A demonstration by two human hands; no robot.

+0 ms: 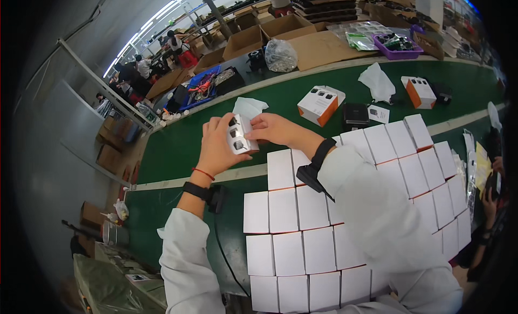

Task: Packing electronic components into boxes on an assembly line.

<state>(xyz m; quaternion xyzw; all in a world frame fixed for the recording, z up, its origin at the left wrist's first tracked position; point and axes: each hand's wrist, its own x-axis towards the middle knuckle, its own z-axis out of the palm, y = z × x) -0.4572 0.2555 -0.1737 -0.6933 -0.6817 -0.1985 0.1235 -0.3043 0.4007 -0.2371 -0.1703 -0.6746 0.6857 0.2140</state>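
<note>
A small white box with dark product pictures on its face is held up over the green work surface. My left hand wraps round its left side, thumb under the lower end. From the right, my right hand pinches the box's upper right edge. Just behind the box lies a crumpled white sheet. Both of my wrists carry black straps with a dark module, and a cable hangs from the left one.
Rows of closed white boxes fill the right foreground beneath my right arm. Farther back are two orange-and-white boxes, a black case, a leaflet and a white bag. Another person's hand shows at far right.
</note>
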